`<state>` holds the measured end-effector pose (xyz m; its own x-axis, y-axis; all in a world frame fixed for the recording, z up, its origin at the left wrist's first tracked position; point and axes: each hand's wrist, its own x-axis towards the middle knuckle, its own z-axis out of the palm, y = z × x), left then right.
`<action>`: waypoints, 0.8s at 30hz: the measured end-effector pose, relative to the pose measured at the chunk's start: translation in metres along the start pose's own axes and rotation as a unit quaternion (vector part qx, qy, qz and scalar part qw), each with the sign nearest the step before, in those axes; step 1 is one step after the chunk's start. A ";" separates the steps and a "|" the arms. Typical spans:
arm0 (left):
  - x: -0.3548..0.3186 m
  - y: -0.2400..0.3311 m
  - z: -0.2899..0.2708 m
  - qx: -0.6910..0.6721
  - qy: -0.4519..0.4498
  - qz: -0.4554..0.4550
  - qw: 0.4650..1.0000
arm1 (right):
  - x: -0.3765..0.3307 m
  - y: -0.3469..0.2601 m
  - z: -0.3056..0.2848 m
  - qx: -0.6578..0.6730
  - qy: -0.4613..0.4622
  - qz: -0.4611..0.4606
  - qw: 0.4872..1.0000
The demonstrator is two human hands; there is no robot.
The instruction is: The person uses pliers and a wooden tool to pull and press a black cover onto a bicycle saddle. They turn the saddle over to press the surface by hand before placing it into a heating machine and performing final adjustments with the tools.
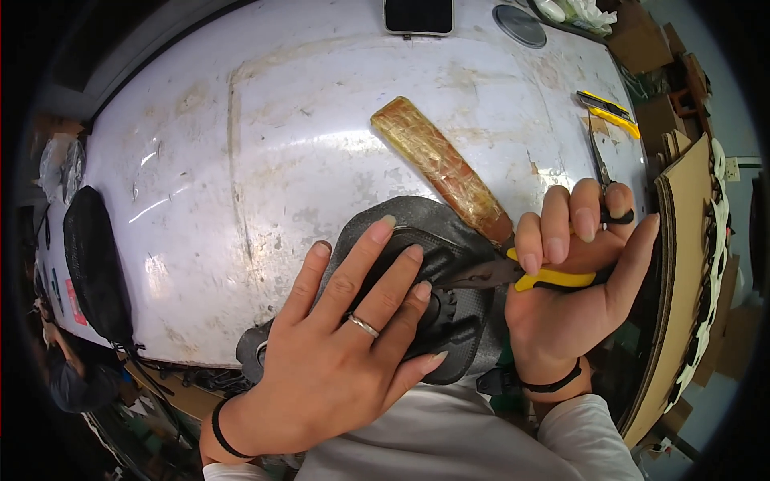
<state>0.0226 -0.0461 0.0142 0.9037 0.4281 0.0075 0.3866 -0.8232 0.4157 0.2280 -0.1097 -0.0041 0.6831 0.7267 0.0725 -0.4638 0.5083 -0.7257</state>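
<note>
A black item [473, 337] is touched by the left hand [345, 333], fingers apart. Yellow-handled pliers [493, 275] are clasped in the right hand [555, 317].

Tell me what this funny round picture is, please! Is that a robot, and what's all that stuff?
There's no robot here, just a person's own two bare hands. The camera sits on their head and looks down, and its very wide lens makes straight edges look bendy.

The left hand is spread flat on a dark, textured piece. The right hand holds pliers with yellow-and-black handles.

On the white table lie a long slab wrapped in shiny tape, a phone, a grey disc, a yellow utility knife and a black pouch.
</note>
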 end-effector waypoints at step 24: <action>-0.042 -0.016 0.009 -0.033 0.166 0.052 0.984 | 0.060 -0.038 -0.018 -0.769 -0.212 -0.199 0.570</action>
<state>-0.0203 -0.0544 -0.0011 0.8236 0.4499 0.3452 0.2725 -0.8479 0.4548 0.2966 -0.0941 0.0152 0.2128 0.9073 0.3627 0.9451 -0.0968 -0.3122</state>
